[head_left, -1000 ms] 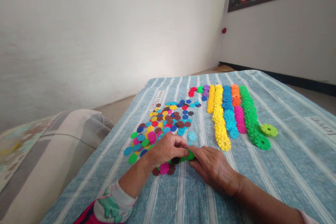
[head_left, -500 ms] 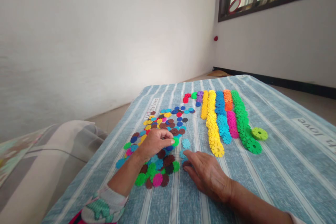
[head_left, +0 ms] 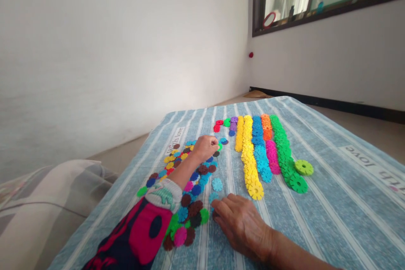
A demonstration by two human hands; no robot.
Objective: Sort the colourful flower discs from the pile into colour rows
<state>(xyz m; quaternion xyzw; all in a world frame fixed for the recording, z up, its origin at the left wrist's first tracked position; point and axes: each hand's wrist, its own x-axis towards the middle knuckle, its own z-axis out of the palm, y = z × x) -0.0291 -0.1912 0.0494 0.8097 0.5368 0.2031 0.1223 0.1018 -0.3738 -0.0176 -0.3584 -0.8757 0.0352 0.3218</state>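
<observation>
My left hand (head_left: 207,147) reaches over a loose pile of notched plastic discs and pinches a green disc (head_left: 220,147) between thumb and fingertips. Below it the pile mixes brown discs (head_left: 194,209), yellow discs (head_left: 170,158), blue, green and pink ones. My right hand (head_left: 242,223) rests low at the pile's right side, its fingers curled round a dark brown disc (head_left: 215,214) that is mostly covered. Just beyond those fingers lie two light blue discs, the farther light blue disc (head_left: 217,184) fully visible.
Overlapping rows of discs stand to the right: a yellow row (head_left: 249,160), a blue row (head_left: 257,130), a pink row (head_left: 272,156) and a green row (head_left: 283,147). A lime disc (head_left: 303,167) lies beside the green row. Red discs (head_left: 217,125) sit farther back on the striped cloth (head_left: 332,202).
My left hand has moved forward, away from me, carrying the green disc from the pile's right edge toward its far end. My right hand stays near the same discs. The view has shifted slightly.
</observation>
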